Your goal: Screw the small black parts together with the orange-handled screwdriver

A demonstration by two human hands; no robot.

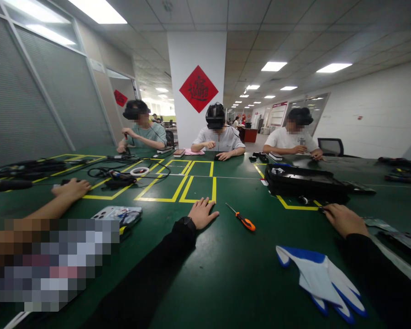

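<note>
The screwdriver (245, 221), with its slim metal shaft and rounded orange-and-black handle, lies slantwise on the smooth, faintly glossy green table (233, 283), its tip pointing away toward the far side. Just left of the screwdriver, the left hand (202, 214) rests palm down, fingers loosely spread and gripping nothing, with a dark band (189, 223) round the wrist. Well to the right of the screwdriver, the right hand (345, 221) bends over a small dark piece (321, 209) at its fingertips; whether the fingers pinch it or merely touch it, I cannot tell. Beyond that piece, to the right of the screwdriver and farther off, sits a long black casing (294, 183), hollow and raised-walled, with a short black-and-white cylinder (304, 200) by its near side. Nearer than the screwdriver and to its right lies a limp glove (320, 276), pale knit fabric with smooth blue edging, its fingers fanned toward the near side. Flat yellow tape (214, 189) marks straight-edged rectangles beyond the screwdriver to the left, and a corner of the same tape shows by the casing. Open tabletop surrounds the screwdriver, widest on its near side, between the two black sleeves; to its right, the gap toward the right hand narrows between casing and glove.
</note>
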